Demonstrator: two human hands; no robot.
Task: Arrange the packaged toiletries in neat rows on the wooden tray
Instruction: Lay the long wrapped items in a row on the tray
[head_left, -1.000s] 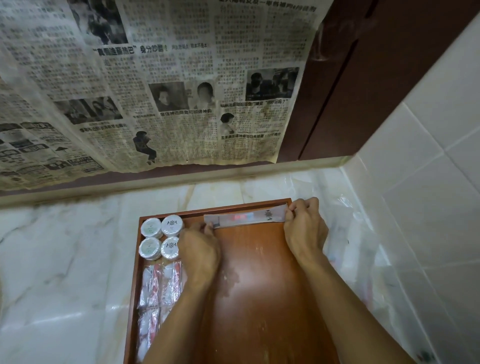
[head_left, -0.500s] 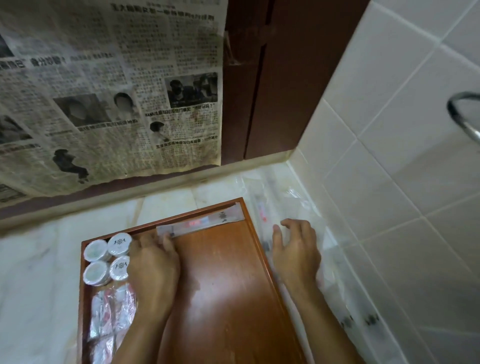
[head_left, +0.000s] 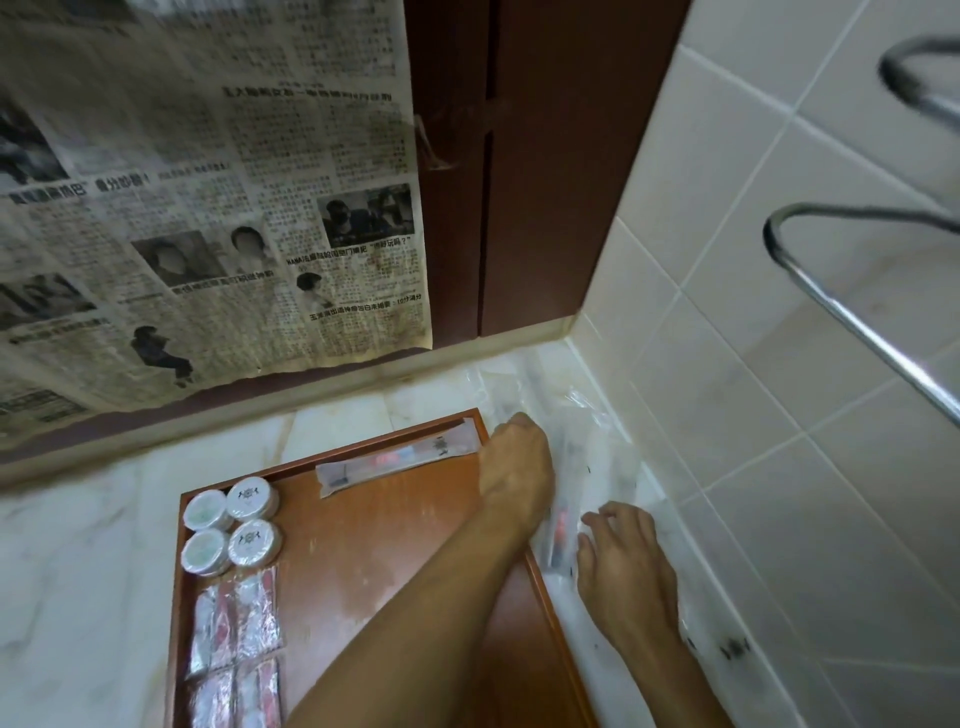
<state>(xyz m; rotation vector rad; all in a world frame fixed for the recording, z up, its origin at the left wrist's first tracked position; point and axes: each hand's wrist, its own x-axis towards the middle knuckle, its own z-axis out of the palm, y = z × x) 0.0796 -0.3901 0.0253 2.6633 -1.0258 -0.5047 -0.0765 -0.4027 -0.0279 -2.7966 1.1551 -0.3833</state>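
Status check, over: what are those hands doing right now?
Left hand and right hand both on clear packets beside wooden tray. One long packet placed. Nothing blocking.

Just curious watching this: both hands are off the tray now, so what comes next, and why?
Probably lift one clear-wrapped packet from the pile beside the brown wooden tray: the left hand and right hand both reach there, and one long packet starts a row.

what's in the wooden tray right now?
In the tray: four round tins in a square at the far left, foil sachets in rows nearer, one long packet along the far edge. The left forearm hides part of the tray floor.
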